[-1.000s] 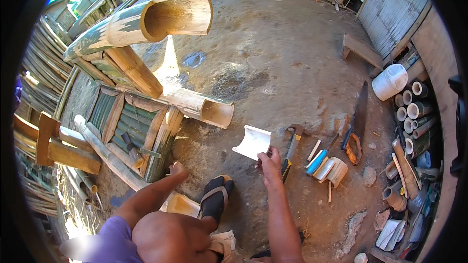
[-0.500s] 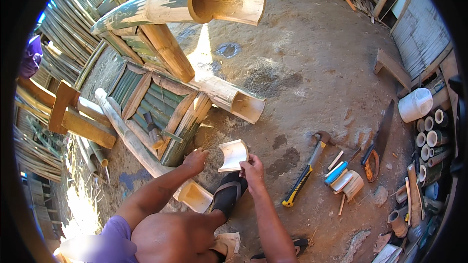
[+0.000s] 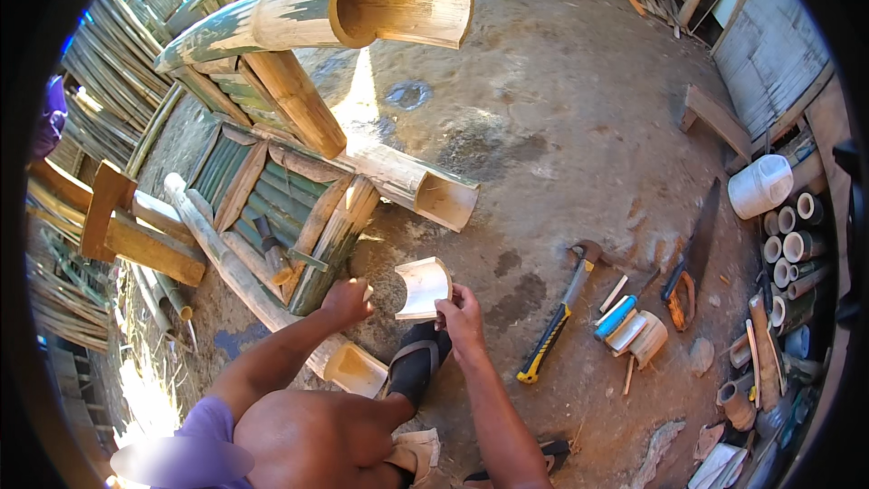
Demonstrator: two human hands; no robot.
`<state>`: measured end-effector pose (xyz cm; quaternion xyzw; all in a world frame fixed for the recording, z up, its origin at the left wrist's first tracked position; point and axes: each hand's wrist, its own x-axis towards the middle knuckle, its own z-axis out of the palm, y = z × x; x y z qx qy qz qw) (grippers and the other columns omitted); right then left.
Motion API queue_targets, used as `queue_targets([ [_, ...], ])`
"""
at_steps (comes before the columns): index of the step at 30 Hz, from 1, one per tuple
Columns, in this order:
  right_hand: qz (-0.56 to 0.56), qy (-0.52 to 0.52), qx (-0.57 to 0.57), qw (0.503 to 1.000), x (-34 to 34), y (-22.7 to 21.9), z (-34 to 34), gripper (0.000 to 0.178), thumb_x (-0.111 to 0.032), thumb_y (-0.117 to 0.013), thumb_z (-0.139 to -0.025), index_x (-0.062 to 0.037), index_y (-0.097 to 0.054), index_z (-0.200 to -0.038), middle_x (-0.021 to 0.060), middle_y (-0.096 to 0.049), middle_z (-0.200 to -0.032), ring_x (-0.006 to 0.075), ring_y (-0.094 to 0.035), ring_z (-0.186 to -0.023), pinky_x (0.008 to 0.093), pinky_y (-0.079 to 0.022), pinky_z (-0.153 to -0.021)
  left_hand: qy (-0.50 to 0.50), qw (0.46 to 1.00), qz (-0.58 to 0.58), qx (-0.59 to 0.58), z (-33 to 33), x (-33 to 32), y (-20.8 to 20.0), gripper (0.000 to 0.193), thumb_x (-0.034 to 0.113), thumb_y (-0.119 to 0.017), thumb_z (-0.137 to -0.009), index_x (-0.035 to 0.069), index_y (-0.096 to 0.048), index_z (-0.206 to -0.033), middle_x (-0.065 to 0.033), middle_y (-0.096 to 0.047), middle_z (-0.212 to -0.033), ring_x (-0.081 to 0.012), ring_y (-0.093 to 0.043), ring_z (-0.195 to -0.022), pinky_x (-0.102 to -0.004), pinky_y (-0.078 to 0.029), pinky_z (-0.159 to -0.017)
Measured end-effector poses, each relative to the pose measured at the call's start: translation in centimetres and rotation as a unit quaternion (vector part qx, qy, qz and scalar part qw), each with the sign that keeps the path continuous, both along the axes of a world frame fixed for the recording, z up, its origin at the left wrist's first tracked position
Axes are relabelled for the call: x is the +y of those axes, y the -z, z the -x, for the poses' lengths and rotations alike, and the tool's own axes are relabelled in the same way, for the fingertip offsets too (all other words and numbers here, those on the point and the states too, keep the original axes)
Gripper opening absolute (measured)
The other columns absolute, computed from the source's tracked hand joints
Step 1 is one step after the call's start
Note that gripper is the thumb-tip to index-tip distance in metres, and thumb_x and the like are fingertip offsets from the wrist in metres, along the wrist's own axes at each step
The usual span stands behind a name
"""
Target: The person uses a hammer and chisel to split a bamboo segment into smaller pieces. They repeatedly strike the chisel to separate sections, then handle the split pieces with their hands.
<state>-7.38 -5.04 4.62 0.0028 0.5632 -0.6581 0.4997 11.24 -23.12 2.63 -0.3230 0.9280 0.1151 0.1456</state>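
My right hand (image 3: 463, 315) pinches the right edge of a short, curved half-round piece of split bamboo (image 3: 423, 288), its pale hollow side showing. To the left of that piece, apart from it, my left hand (image 3: 348, 302) is closed. A small pale tip pokes out by its fingers; what it belongs to is too small to make out. Beyond my left hand stands a bamboo frame with slats (image 3: 294, 186), and a dark, wood-handled tool (image 3: 272, 249) lies on it. Below my hands is my foot in a dark sock and sandal (image 3: 416, 371).
On the dirt floor to the right lie a hammer (image 3: 561, 312), a blue-handled tool (image 3: 617, 317) beside a bamboo offcut (image 3: 648, 340), and a handsaw (image 3: 695, 263). Bamboo tubes (image 3: 800, 246) are stacked at the far right under a white container (image 3: 759, 186). A large split bamboo (image 3: 299, 11) stretches above the frame.
The whole view has shifted slightly, so things sit a little farther left. My left hand has turned and drawn back slightly from the bamboo piece. My right hand keeps its hold.
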Motion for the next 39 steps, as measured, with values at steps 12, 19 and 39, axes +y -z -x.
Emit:
queue_targets([
  [12, 0.030, -0.042, -0.013, 0.999, -1.9, -1.1, -1.1, 0.038, -0.003, -0.061, -0.084, 0.0019, -0.051, -0.120, 0.0048, -0.059, -0.088, 0.0097, -0.054, -0.063, 0.0259, -0.047, -0.051, -0.493, 0.851, 0.118, 0.135, -2.3, -8.0, -2.6, 0.045, 0.033, -0.046, -0.092, -0.007, -0.045, -0.113, -0.0377, -0.061, -0.107, -0.0509, -0.061, -0.101, -0.0561, -0.046, -0.089],
  [19, 0.013, -0.006, -0.007, 1.000, 0.4, -0.5, 0.5, 0.036, -0.004, -0.062, -0.084, 0.0016, -0.053, -0.119, 0.0055, -0.060, -0.088, 0.0111, -0.055, -0.064, 0.0267, -0.048, -0.051, -0.439, 0.883, 0.095, 0.133, 0.9, -7.0, -3.4, 0.051, 0.031, -0.060, -0.086, -0.006, -0.043, -0.117, -0.0331, -0.065, -0.102, -0.0486, -0.063, -0.099, -0.0546, -0.048, -0.088],
  [39, -0.468, -0.213, 0.512, 0.688, 31.5, -18.5, 25.5, 0.040, -0.008, -0.058, -0.083, 0.0018, -0.050, -0.121, 0.0309, -0.065, -0.098, 0.0426, -0.067, -0.092, 0.0491, -0.054, -0.083, 0.320, 0.900, -0.296, 0.013, 43.0, 19.3, -11.8, 0.040, 0.030, -0.057, -0.086, 0.002, -0.064, -0.114, -0.0183, -0.069, -0.092, -0.0282, -0.068, -0.079, -0.0419, -0.053, -0.068],
])
